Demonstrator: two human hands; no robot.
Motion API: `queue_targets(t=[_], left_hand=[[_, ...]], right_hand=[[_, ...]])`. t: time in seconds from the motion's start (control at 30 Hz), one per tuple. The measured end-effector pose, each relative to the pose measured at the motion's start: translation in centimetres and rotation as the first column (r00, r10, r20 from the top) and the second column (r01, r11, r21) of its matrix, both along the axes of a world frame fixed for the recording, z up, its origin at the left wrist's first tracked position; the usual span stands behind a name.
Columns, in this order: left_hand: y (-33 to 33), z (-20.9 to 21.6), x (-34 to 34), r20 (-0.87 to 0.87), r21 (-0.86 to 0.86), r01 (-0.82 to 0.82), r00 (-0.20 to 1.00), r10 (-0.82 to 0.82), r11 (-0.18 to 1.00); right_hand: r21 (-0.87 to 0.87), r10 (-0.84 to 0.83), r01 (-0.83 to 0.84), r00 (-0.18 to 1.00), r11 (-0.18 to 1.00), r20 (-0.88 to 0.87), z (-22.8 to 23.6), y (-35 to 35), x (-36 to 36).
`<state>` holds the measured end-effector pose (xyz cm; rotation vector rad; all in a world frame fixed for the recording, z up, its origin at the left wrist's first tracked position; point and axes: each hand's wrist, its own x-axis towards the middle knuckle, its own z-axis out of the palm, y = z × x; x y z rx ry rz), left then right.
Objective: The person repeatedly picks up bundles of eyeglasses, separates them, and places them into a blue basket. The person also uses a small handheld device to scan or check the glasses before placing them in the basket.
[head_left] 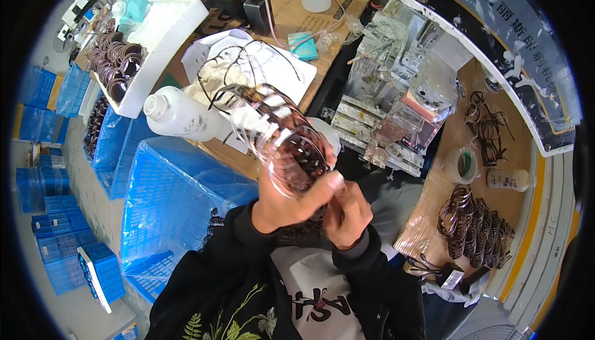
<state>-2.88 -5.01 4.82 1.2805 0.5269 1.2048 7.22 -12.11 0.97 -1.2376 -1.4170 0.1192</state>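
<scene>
In front of my chest I hold a bundle of thin brown, glossy loops (304,148) that look like stacked eyeglass frames. My left hand (285,207) is closed around the near end of it, thumb pointing right. My right hand (348,216) is closed against the bundle's right edge, next to my left thumb; its fingertips are partly hidden. The far end of the bundle is blurred. Just beyond it, several thin dark curved strands (238,55) rise over a whitish cloth (217,74) and white paper (288,70).
Left of the bundle lies a white plastic bottle (180,114), above a plastic-lined blue crate (167,185). A white foam tray (167,43) holds more brown loops (116,61). A metal fixture (384,111) stands right, with stacked brown frames (474,228) and a tape roll (462,165) beyond.
</scene>
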Motion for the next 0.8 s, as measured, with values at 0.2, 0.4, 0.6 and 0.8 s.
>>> queue_targets(t=[0.2,0.4,0.6,0.8], left_hand=[[1.3,0.8,-1.6,0.156,-0.206,-0.073,0.982,0.106,0.976],[1.9,0.0,-2.4,0.085,-0.151,-0.109,0.989,0.123,0.983],[2.2,0.3,-3.3,0.134,-0.092,-0.035,0.99,0.047,0.995],[1.8,0.6,-3.6,0.146,-0.11,-0.098,0.983,0.114,0.989]], right_hand=[[-0.502,0.137,-0.094,0.989,0.86,0.049,-1.3,-0.2,4.4],[-0.574,0.432,-0.216,0.86,0.79,0.271,-4.3,-1.7,4.8],[-0.392,0.3,-0.241,0.949,0.888,0.097,-0.9,-2.6,6.9],[-0.033,-0.09,0.084,0.924,0.996,-0.371,0.7,-0.4,13.2]])
